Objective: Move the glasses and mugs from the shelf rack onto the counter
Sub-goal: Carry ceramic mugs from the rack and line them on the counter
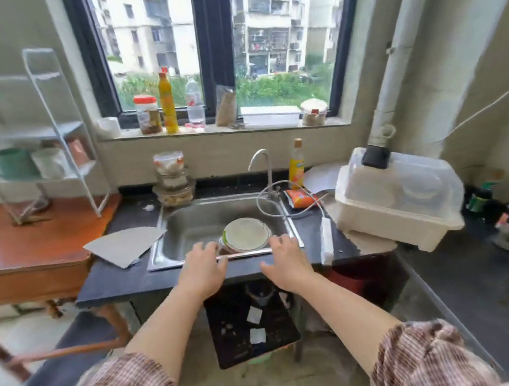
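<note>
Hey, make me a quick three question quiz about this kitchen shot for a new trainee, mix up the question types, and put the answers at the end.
1. True or false: the left hand and right hand are both empty and spread open near the front rim of the stainless steel sink.
2. Where does the white wire shelf rack stand? A) on the black counter B) on the brown wooden table C) on the windowsill
3. Fill in: on the rack's lower shelf, beside the white mug, sits a ____ mug.

Key: 1 true; 2 B; 3 green.
</note>
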### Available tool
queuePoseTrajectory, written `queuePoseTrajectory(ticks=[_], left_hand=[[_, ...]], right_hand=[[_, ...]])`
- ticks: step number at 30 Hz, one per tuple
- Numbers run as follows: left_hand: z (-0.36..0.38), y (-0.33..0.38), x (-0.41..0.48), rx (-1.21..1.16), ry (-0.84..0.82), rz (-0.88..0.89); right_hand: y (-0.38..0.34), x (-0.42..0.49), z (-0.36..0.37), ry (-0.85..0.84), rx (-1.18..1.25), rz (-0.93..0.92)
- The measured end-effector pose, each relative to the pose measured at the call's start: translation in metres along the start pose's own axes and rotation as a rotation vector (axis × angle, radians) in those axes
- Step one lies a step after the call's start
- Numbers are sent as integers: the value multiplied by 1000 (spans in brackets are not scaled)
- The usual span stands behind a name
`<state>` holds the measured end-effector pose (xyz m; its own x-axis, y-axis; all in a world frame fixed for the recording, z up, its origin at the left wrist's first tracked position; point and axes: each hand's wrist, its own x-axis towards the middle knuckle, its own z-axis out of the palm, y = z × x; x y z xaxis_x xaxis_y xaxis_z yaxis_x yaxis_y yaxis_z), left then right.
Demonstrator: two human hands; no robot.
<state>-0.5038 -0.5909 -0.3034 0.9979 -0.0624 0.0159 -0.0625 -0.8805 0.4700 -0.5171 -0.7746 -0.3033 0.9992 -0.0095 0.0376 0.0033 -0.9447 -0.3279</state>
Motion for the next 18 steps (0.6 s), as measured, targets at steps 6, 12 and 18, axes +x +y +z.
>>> queuePoseTrajectory(ticks=[6, 12, 18], left_hand=[[-65, -96, 49, 48, 129, -75], [-119, -192, 121, 151, 137, -192], [-166, -275, 172, 114, 172, -297]], right_hand=[[-113, 91, 33, -8, -54, -219], [-226, 185, 75, -44, -26, -342], [-316, 259, 107, -87, -13, -395]])
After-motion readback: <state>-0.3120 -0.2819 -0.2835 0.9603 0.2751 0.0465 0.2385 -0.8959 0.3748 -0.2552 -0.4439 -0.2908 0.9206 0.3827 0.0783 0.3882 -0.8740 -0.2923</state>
